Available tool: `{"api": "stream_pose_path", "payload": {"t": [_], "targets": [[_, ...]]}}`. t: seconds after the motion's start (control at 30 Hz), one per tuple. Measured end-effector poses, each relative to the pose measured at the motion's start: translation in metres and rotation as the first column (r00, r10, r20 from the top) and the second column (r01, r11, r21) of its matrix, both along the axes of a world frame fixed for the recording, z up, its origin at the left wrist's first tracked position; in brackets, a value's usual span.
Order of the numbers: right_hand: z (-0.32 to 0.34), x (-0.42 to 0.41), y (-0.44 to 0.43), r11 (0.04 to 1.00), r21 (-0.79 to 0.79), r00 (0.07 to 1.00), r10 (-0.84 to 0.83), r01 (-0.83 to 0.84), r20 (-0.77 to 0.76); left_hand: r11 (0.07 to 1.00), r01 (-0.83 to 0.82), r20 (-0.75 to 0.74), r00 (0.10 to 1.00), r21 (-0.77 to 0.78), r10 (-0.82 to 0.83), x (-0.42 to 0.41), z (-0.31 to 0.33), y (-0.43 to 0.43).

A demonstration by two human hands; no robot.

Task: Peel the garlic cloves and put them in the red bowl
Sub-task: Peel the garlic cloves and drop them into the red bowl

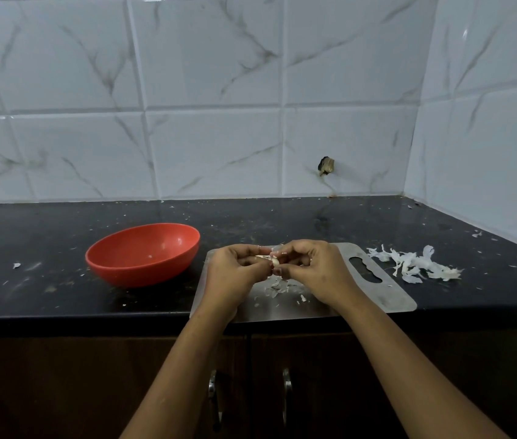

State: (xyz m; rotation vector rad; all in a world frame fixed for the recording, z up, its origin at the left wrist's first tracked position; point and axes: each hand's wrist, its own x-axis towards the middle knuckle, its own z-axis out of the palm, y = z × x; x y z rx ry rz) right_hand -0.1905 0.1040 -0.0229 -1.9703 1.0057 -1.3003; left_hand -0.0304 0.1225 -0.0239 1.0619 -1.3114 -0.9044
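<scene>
A small white garlic clove [275, 262] is pinched between the fingertips of both hands above a steel cutting board [387, 296]. My left hand [233, 274] grips it from the left, fingers curled. From the right, my right hand [312, 267] pinches the clove and a thin strip of skin. The red bowl [143, 253] stands on the black counter just left of the board; only a few pale specks show inside it.
Bits of garlic skin [279, 285] lie on the board under my hands. A larger heap of white peels [415, 264] lies on the counter right of the board. Tiled walls close the back and right. Cabinet doors with handles [287, 388] are below the counter edge.
</scene>
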Motion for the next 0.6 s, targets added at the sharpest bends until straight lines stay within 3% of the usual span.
{"api": "stream_pose_path", "payload": {"t": [0.6], "targets": [[0.0031,-0.0002,0.0047,1.0,0.0,0.999,-0.008,0.008,0.053,0.994,0.11,-0.037,0.993,0.024,-0.11,0.001,0.0034,0.0029]]}}
